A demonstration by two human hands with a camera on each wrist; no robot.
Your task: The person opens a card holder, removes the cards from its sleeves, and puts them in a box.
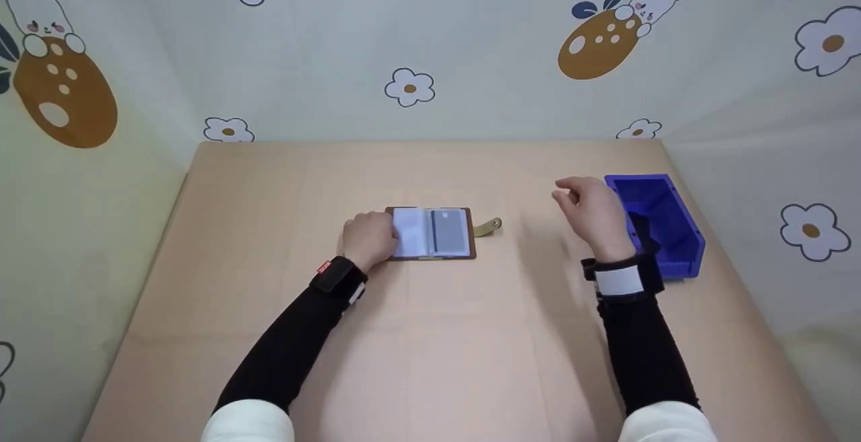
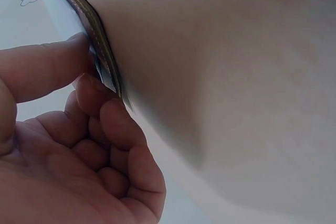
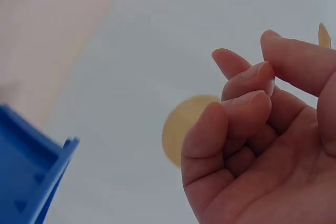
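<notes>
A brown card holder (image 1: 471, 233) lies spread out on the table, with clear plastic sleeves inside and a grey card (image 1: 451, 232) in the right-hand sleeve. Its tan strap (image 1: 487, 228) with a snap sticks out to the right. My left hand (image 1: 370, 239) pinches the left edge of the holder; in the left wrist view the thumb (image 2: 47, 69) lies on the sleeve side and the fingertips meet the cover's edge. Above the table, just left of the blue bin, my right hand (image 1: 595, 216) is raised with loosely curled fingers (image 3: 244, 111) and nothing in them.
A blue plastic bin (image 1: 679, 230) stands at the table's right side, partly behind the right wrist, with a dark strap over its near left rim. The light wooden table (image 1: 430, 348) is bordered by patterned curtains (image 1: 323, 52) at the back and both sides.
</notes>
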